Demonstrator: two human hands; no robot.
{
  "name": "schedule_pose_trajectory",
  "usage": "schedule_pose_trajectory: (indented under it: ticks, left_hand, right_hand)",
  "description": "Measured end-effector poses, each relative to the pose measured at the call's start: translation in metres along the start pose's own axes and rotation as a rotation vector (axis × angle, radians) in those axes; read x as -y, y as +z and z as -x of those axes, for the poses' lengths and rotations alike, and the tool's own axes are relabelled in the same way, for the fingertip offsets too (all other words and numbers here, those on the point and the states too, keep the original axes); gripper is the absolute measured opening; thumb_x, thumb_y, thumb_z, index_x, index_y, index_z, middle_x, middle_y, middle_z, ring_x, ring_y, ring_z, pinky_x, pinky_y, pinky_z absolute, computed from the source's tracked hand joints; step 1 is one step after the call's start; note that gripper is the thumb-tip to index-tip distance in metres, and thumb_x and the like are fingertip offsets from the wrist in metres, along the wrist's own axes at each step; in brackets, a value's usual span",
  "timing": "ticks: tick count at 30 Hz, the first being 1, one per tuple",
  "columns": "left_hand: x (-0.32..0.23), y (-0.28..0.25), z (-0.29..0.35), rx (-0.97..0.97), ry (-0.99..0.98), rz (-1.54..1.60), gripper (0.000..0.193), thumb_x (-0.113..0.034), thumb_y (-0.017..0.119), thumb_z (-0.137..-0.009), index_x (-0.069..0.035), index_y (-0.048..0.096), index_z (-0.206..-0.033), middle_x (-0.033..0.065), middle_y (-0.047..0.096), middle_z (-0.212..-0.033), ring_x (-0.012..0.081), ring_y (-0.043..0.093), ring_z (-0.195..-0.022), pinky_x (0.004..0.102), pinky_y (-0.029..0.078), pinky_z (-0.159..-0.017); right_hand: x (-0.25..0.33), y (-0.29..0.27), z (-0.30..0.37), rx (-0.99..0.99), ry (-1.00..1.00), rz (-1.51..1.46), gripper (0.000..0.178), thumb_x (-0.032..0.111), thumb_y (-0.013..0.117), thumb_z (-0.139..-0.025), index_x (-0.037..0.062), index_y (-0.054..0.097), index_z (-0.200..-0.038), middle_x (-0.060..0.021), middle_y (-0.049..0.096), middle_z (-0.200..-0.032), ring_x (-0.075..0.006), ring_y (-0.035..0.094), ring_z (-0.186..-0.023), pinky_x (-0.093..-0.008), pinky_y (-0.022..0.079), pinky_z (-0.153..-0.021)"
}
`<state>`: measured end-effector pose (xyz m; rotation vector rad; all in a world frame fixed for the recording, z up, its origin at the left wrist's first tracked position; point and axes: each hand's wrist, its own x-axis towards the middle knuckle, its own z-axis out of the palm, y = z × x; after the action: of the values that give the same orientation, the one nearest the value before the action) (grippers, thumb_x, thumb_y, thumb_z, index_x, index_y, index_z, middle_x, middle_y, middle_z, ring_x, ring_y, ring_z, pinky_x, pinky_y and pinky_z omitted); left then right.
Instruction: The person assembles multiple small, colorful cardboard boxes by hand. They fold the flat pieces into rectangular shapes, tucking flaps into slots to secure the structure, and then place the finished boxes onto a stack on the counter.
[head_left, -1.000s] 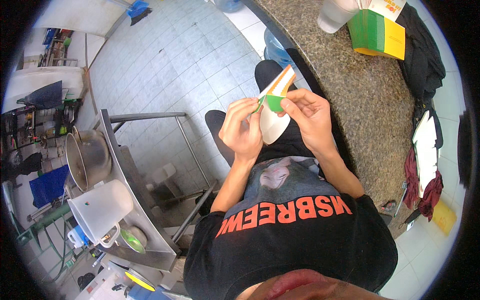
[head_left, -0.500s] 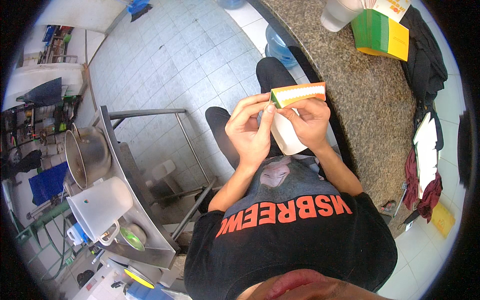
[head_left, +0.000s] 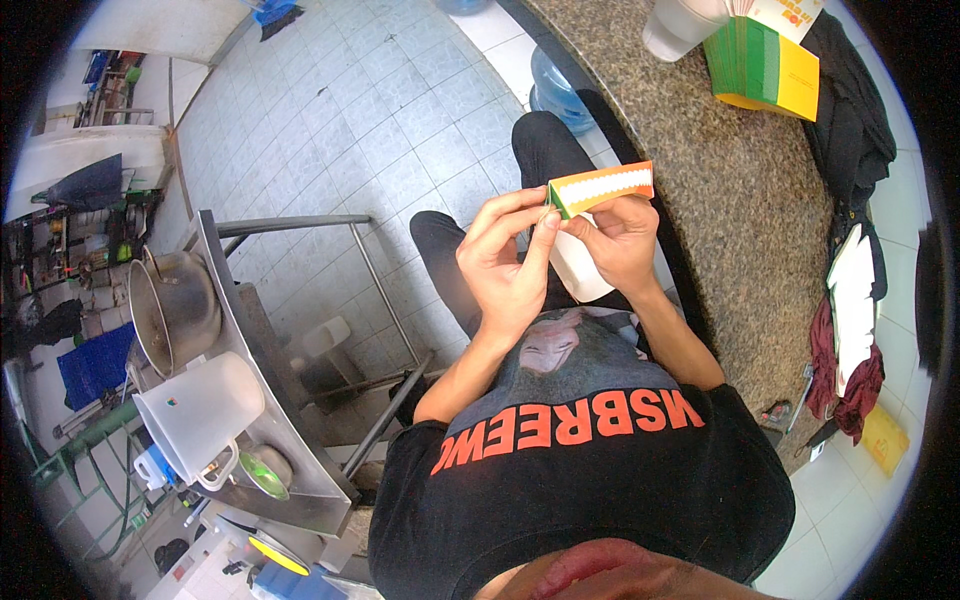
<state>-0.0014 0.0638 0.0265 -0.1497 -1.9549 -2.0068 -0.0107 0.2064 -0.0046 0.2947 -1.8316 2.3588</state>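
The person holds a small paper box up in front of the chest, above the lap; it is orange and green with a white zigzag edge, and a white flap hangs down from it behind the fingers. The left hand pinches the green end of the box, with the fingers bent and closed on the corner; the right hand grips the box from below, with the thumb and fingers wrapped around the white part.

Just to the right is a speckled stone counter; a stack of flat boxes in green and yellow sits on it, well apart from the hands; a white cup stands beside the stack.

To the left is a metal table with a big pot and a white jug; a blue water bottle stands on the tiled floor.

The paper looks thin, I think; a hard squeeze could crush the box or bend it the wrong way; a loose pinch could let the corner pop open; a slip could drop it to the floor.
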Motion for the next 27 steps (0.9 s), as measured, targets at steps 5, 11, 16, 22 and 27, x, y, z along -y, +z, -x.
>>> schedule_pose_trajectory:
  ticks: [5, 11, 16, 22, 27]
  left_hand:
    - [-0.004, -0.011, -0.008, 0.073, 0.02, -0.182, 0.013, 0.005, 0.078, -0.084, 0.002, 0.078, -0.096, 0.0176, 0.074, -0.108, 0.0255, 0.07, -0.103, 0.0357, 0.054, -0.092]
    - [0.006, -0.001, -0.001, 0.057, 0.14, -0.156, 0.017, 0.005, 0.082, -0.076, 0.002, 0.079, -0.093, 0.0151, 0.075, -0.104, 0.0277, 0.071, -0.106, 0.0368, 0.057, -0.092]
    - [0.002, 0.005, -0.003, 0.017, 0.177, -0.183, 0.02, 0.005, 0.083, -0.076, 0.002, 0.078, -0.095, 0.016, 0.076, -0.103, 0.029, 0.071, -0.107, 0.0381, 0.056, -0.094]
    - [0.011, 0.009, -0.004, -0.029, 0.089, 0.011, 0.019, 0.004, 0.083, -0.077, 0.001, 0.077, -0.094, 0.0167, 0.076, -0.105, 0.0295, 0.071, -0.107, 0.04, 0.055, -0.095]
    - [0.007, 0.002, -0.007, 0.025, 0.096, -0.014, 0.015, 0.006, 0.081, -0.08, 0.001, 0.077, -0.093, 0.0172, 0.075, -0.106, 0.0292, 0.069, -0.111, 0.0408, 0.053, -0.098]
  right_hand:
    - [-0.004, -0.008, 0.001, 0.012, 0.037, 0.025, 0.02, 0.0, 0.077, -0.09, -0.0037, 0.073, -0.108, -0.0096, 0.073, -0.109, -0.0158, 0.068, -0.101, -0.0312, 0.054, -0.088]
    - [-0.009, -0.005, -0.001, -0.012, 0.002, -0.088, 0.017, 0.0, 0.072, -0.093, -0.004, 0.071, -0.11, -0.0084, 0.072, -0.106, -0.0169, 0.067, -0.101, -0.032, 0.054, -0.089]
    - [-0.007, -0.012, -0.007, 0.032, -0.035, 0.002, 0.021, -0.002, 0.074, -0.091, -0.0044, 0.07, -0.112, -0.0084, 0.071, -0.11, -0.0176, 0.067, -0.103, -0.0334, 0.054, -0.091]
    - [-0.005, -0.01, -0.008, 0.013, -0.063, -0.006, 0.023, -0.006, 0.073, -0.09, -0.0058, 0.07, -0.113, -0.0109, 0.07, -0.114, -0.0191, 0.067, -0.107, -0.0333, 0.053, -0.093]
    - [0.0, -0.009, -0.006, 0.02, -0.039, -0.015, 0.023, -0.005, 0.073, -0.091, -0.0058, 0.069, -0.113, -0.0114, 0.07, -0.115, -0.0194, 0.067, -0.107, -0.0334, 0.054, -0.094]
